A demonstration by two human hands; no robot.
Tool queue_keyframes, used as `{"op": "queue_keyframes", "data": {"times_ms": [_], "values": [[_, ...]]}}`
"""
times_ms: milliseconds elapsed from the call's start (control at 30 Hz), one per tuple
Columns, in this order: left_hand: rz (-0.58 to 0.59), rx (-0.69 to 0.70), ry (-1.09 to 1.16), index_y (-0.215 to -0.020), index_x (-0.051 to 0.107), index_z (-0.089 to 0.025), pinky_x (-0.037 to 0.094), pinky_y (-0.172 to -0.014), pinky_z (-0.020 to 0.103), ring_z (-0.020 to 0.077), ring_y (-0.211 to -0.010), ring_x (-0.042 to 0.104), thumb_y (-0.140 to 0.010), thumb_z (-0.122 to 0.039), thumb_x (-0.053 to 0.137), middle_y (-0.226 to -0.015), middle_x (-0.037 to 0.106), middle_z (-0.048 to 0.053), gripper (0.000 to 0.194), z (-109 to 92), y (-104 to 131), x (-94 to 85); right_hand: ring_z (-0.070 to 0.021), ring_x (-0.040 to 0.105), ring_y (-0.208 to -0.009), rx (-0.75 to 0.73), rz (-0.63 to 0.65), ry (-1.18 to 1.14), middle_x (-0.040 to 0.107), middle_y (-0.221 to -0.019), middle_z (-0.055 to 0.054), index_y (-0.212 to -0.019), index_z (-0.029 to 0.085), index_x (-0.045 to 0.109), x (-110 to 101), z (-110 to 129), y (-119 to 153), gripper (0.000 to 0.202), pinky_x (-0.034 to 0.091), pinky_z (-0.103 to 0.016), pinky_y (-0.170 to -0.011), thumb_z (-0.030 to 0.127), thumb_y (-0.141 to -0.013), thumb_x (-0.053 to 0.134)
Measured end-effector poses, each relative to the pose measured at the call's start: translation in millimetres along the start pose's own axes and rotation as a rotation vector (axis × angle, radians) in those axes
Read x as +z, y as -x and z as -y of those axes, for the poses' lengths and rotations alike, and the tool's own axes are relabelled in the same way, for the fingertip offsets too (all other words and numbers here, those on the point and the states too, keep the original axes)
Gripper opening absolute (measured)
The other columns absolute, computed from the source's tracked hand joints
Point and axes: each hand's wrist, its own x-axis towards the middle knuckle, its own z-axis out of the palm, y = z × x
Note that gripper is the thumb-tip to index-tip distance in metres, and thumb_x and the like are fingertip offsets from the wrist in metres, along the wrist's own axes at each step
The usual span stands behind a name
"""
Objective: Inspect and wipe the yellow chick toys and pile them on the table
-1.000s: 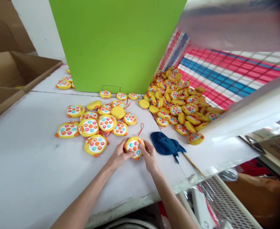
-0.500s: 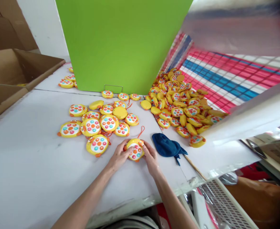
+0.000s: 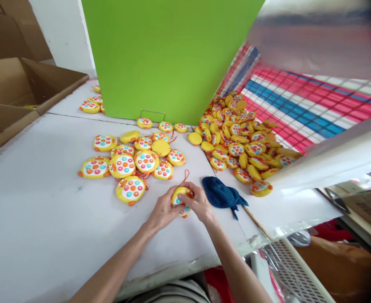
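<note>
Between my two hands is a yellow animal-shaped button toy [image 3: 178,200] with a white face, coloured round buttons and an orange cord loop. My left hand [image 3: 164,211] grips its left side, the thumb reaching over the front. Around the right side my right hand [image 3: 199,203] is closed, its thumb lying across the buttons. The fingers cover much of the toy. Left of my hands lies a loose cluster of similar toys [image 3: 122,165], most with buttons up, some with the plain yellow back up.
A large pile of the toys [image 3: 236,139] spreads at the right beside a striped sheet behind mesh. Close to my right hand lies a dark blue cloth bundle [image 3: 221,192] on a stick. A green panel [image 3: 169,59] stands behind; a cardboard box [image 3: 55,92] is at left.
My thumbs have moved inward across the toy's face, and my right hand now covers its upper right. The toy stays in both hands; the view has shifted slightly.
</note>
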Motion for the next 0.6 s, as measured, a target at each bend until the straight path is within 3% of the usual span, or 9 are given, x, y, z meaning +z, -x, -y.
{"op": "queue_keyframes", "data": {"times_ms": [100, 233, 400, 600], "values": [[0.006, 0.012, 0.053, -0.122, 0.052, -0.018, 0.048, -0.083, 0.03, 0.021, -0.097, 0.058, -0.072, -0.024, 0.062, -0.109, 0.063, 0.005, 0.052, 1.9, -1.9, -3.0, -0.0144, 0.058, -0.071, 0.005, -0.001, -0.064, 0.062, -0.077, -0.001, -0.095, 0.016, 0.061, 0.7, -1.2, -1.4, 0.031, 0.047, -0.024, -0.064, 0.035, -0.071, 0.066], [0.019, -0.042, 0.187, -0.124, 0.049, -0.015, 0.05, -0.076, 0.029, 0.0218, -0.093, 0.058, -0.072, -0.033, 0.066, -0.107, 0.062, 0.008, 0.057, 10.3, -6.8, -9.1, -0.0168, 0.061, -0.081, 0.07, 0.057, -0.239, 0.065, -0.092, -0.005, -0.112, 0.018, 0.056, -0.9, -6.7, -4.9, 0.044, 0.049, -0.027, -0.07, 0.047, -0.078, 0.058], [0.028, -0.074, 0.246, -0.126, 0.046, -0.016, 0.05, -0.074, 0.027, 0.0207, -0.092, 0.058, -0.068, -0.03, 0.07, -0.108, 0.06, 0.008, 0.065, 17.1, -7.8, -9.3, -0.0159, 0.06, -0.074, 0.063, -0.039, -0.165, 0.064, -0.082, -0.003, -0.098, 0.016, 0.061, 8.8, -13.6, -9.7, 0.039, 0.048, -0.025, -0.066, 0.046, -0.073, 0.065], [0.002, -0.106, 0.327, -0.13, 0.04, -0.016, 0.05, -0.081, 0.029, 0.0235, -0.103, 0.056, -0.064, -0.025, 0.073, -0.12, 0.056, 0.01, 0.074, 4.2, -9.1, -16.7, -0.0213, 0.064, -0.085, 0.225, -0.021, -0.521, 0.066, -0.099, -0.007, -0.107, 0.02, 0.058, 10.1, -9.4, -9.2, 0.05, 0.053, -0.031, -0.068, 0.056, -0.073, 0.062]]}}
